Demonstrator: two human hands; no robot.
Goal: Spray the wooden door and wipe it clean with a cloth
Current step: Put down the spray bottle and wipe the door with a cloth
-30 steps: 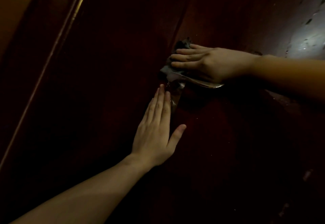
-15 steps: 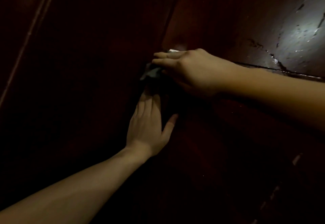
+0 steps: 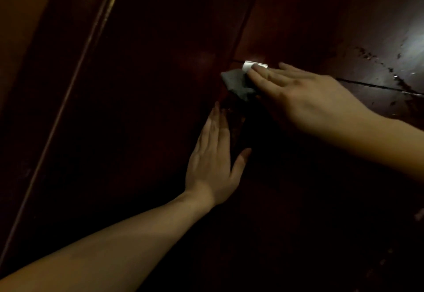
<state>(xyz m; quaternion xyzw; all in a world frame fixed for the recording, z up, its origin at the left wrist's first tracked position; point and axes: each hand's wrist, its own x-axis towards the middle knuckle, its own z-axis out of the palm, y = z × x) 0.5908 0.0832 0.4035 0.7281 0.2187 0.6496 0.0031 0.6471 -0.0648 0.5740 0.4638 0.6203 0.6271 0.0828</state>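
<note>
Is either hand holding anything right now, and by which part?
Nothing is gripped. The right hand presses a grey cloth against the door with straight fingers laid over one end. The left hand lies flat on the door.

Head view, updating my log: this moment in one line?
right hand: presses grey cloth on wooden door | left hand: flat on door

Dimly lit throughout; an ochre wall (image 3: 18, 16) is glimpsed far left, a pale glare (image 3: 410, 46) is caught upper right.
</note>
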